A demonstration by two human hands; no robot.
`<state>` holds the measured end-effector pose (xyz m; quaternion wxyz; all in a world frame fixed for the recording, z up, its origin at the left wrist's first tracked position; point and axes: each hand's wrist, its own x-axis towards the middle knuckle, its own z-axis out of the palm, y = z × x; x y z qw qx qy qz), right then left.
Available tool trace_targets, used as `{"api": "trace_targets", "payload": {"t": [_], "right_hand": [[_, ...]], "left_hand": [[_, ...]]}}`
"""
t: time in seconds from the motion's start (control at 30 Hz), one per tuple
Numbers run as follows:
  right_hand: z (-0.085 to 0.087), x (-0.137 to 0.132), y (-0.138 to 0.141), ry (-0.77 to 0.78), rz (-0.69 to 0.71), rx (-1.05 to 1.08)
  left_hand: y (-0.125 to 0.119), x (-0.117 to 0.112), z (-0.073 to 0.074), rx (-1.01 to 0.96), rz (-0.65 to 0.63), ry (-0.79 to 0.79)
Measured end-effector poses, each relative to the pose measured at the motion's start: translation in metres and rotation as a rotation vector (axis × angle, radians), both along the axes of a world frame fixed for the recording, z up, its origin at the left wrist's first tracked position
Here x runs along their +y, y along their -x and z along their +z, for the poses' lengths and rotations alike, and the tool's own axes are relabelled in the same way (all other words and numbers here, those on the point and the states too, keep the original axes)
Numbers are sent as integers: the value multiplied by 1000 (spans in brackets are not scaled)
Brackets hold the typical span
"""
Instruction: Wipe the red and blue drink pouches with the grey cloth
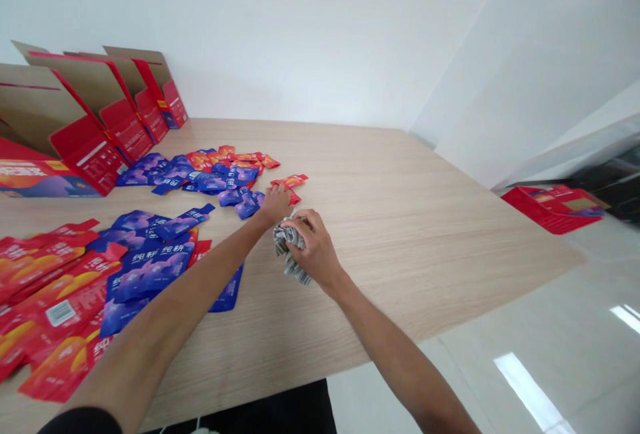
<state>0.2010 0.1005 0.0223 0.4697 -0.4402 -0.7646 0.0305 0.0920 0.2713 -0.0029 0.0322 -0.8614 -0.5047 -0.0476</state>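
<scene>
My right hand [316,247] is closed round a crumpled grey-and-white striped cloth [291,247], which bunches out below the fingers against the wooden table [380,221]. Just beyond it, my left hand [277,205] reaches over the table, fingers stretched forward, touching a small red-orange sachet [291,181]. Part of another red sachet [294,198] shows at its right side. Left of that hand lies a loose spread of small blue sachets [207,182] and red ones. Whatever is under the left palm is hidden.
Larger red pouches [65,274] and blue pouches [150,267] overlap at the near left, partly behind my left forearm. Several opened red cartons [125,131] stand at the back left by the white wall [300,34]. Past the table's right edge sits a red box [550,207].
</scene>
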Motion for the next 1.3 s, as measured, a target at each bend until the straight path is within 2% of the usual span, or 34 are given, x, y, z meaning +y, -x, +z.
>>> {"api": "trace_targets", "payload": {"t": [0.2,0.4,0.57,0.73,0.87,0.97,1.03,1.1,1.3], "right_hand": [[3,1,-4,-46,-29,63],[7,1,-9,-89,-46,135],[14,1,-15,-116,-81,174],[18,1,-17,-88,-88,247],[20,2,-17,-22,-79,325],[19,3,-14,97,46,325],[17,1,-11,205,136,308],[14,-1,-5,276,163,311],[3,-6,8,320,162,261]], "left_hand": [[-10,-24,-1,-31,-142,47],[2,-40,8,-113,-202,21],[17,-32,27,-241,-117,-39],[30,-22,52,-450,42,-53],[46,-30,66,-660,199,-57],[63,-51,67,-829,288,-49],[74,-72,65,-951,330,-29],[82,-97,60,-1073,347,11],[86,-180,33,-1358,240,156]]}}
